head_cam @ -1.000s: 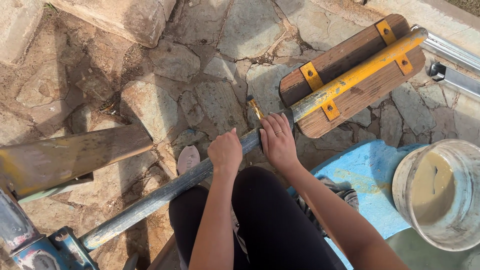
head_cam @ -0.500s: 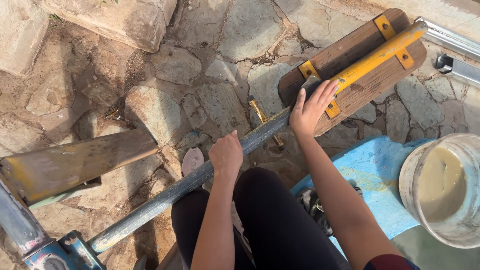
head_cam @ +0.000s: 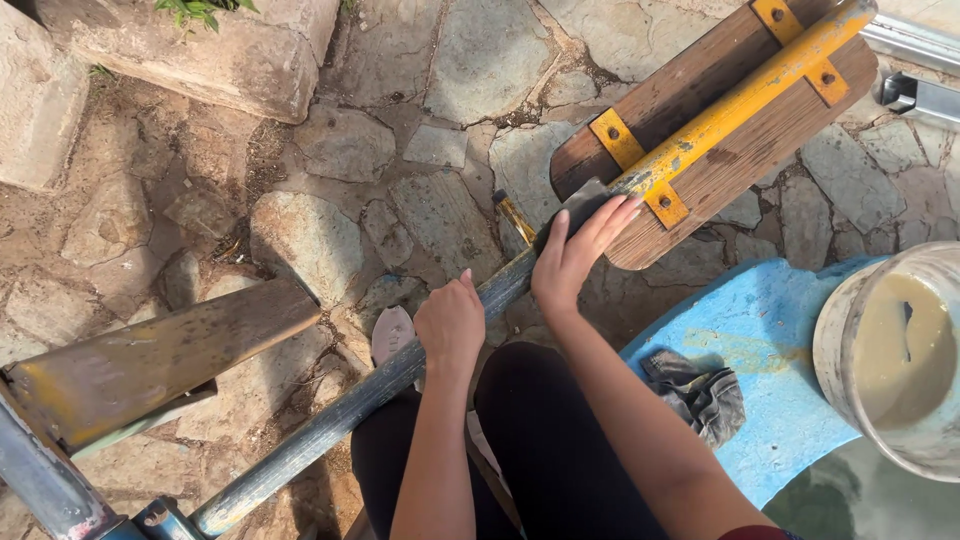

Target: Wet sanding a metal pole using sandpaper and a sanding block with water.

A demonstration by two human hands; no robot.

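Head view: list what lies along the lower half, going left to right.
Wooden plank → left hand on the metal pipe → right hand → dark rag on the blue board → white bucket.

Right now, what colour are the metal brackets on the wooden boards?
Yellow metal brackets, chipped and rusty, clearest in the head view.

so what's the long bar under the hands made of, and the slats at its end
The bar looks like metal tube, blue-grey paint worn and mottled. The slats look like weathered brown wood with visible grain, held by yellow-painted brackets, probably metal, chipped. The left hand grips the bar; the right hand lies flat.
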